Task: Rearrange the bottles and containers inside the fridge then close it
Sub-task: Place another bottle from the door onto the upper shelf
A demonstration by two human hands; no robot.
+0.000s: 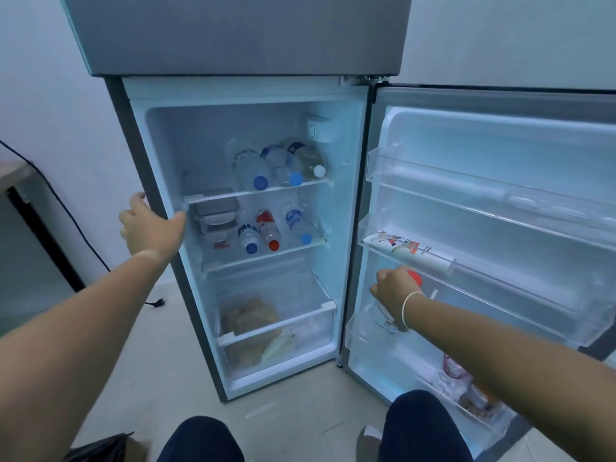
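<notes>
Head view: we're crouched at the open fridge [160,105], door [500,101] swung wide.
Left hand [151,225]: fingers relaxed and apart, resting on the cabinet's front edge, likely to steady us.
Right hand [395,290]: clamped over the red-capped bottle [383,315] standing in the door rack [358,328], a top grip that suits lifting it straight out.
Shelves: more bottles [266,168] lie cap-forward, so they fit the low gaps; a lidded container [216,208] sits left of them.
</notes>
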